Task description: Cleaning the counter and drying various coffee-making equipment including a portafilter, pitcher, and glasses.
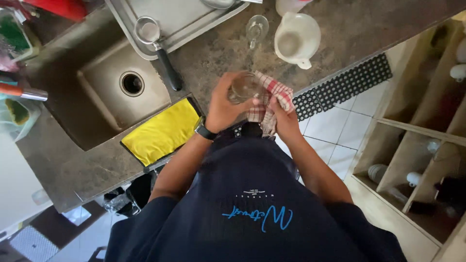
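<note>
My left hand (pixel 224 104) has its fingers (pixel 242 103) curled tight round a clear glass (pixel 241 87), its length pointing away from me. My right hand (pixel 284 116) fingers pinch a checked cloth (pixel 272 90) (red and white) against the glass's side, above the tabletop (pixel 213 58).

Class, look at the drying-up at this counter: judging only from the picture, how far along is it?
Done: a wine glass and white jug stand on the counter. In hand: left hand holds a glass, right hand wipes with a checked cloth. Left: a strainer on the tray.
</note>
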